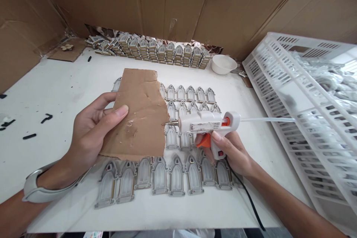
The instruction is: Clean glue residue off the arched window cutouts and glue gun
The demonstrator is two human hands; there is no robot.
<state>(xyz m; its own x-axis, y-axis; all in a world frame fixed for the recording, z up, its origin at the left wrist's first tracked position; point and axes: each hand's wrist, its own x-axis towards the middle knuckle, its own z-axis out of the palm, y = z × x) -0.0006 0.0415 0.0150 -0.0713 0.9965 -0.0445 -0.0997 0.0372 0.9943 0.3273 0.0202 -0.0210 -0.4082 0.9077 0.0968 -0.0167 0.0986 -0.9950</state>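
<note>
At mid-frame, your left hand [93, 130] holds cardboard [139, 111], your right hand [235, 152] a glue gun [202, 122], nozzle [172, 123] by the torn edge [164, 106]; tilting either could drip glue onto arched pieces [176, 176] beneath.

The single view looks out from the wearer's head, above and behind the fingers [102, 101], facing forward and tilted down over the tabletop [67, 85]. It is near: the left hand [93, 130] and right hand [231, 150] show large about mid-height, forearms [281, 193] entering from the lower corners. It takes in the tabletop's near edge below the fingers, a cardboard wall [167, 3] beyond them, and part of a white crate [279, 78] to their right.
</note>
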